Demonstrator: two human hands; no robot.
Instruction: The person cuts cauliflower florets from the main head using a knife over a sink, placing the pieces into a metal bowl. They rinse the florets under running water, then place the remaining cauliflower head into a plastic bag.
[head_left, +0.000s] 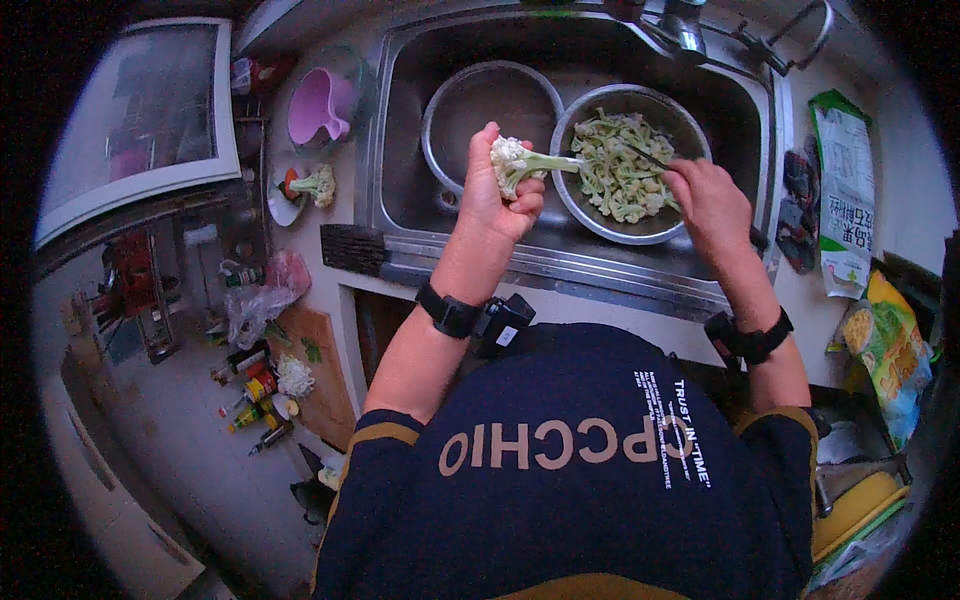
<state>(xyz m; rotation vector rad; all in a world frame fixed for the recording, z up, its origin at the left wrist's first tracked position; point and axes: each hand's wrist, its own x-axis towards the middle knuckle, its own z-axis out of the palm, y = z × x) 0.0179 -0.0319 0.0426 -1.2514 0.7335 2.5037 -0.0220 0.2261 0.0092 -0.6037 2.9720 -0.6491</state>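
Note:
My left hand (501, 184) grips a cauliflower piece (517, 166) by its white head, with the pale stem pointing right over the rim of a metal bowl (564, 196). Cut cauliflower florets (622, 176) fill much of that bowl, which sits in the right part of the steel sink. My right hand (709, 196) is closed around a knife (643, 155), its dark, thin blade slanting over the florets; the handle is mostly hidden by the fingers. To the left, partly behind my left hand, stands a second metal bowl (491, 97) with no florets visible in it.
The sink's front rim (540, 266) runs below my forearms, with the faucet (684, 34) at the back. Left of the sink are a pink scoop (321, 106) and another cauliflower piece (319, 186) by a white dish. Food packages (846, 195) lie on the right counter.

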